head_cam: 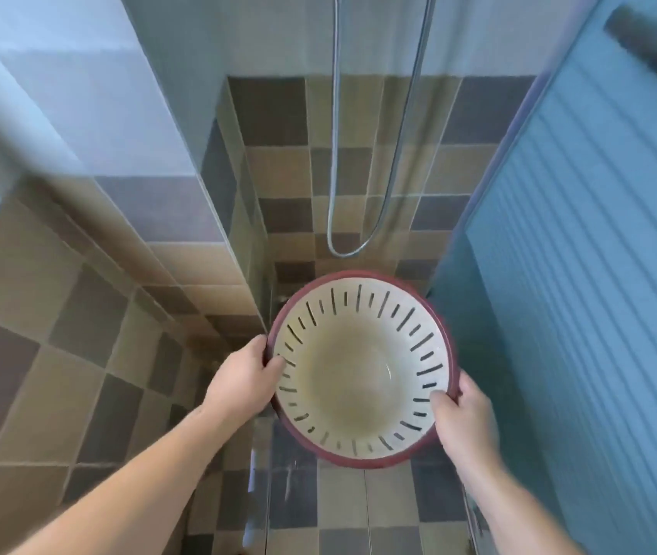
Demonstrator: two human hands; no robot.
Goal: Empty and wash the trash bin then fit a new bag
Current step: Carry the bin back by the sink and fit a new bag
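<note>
bin: the trash bin (363, 370) is a round white basket with slotted walls and a dark red rim, held up off the checked tile floor (58, 378) at the mouth of a shower stall, opening toward the camera
inside: no bag and no rubbish visible; the bottom looks stained yellowish-brown, so by my reading it is emptied but not yet washed
left hand: left hand (244, 378) grips the rim on the left side, fingers (279, 364) curled over the edge into the bin
right hand: right hand (465, 418) grips the rim at the lower right, thumb hooked inside – clamped on the rim
handling: likely light, thin plastic, stiff enough at the rim but flexible in the slotted walls; once wet it may turn slippery, and the slots will let water run straight out
where to hold: the thick rim, at two opposite points as now – the walls give poorer purchase
surroundings: a shower hose (375, 154) hangs in a loop behind the bin; a blue ribbed panel (583, 254) stands at right
</note>
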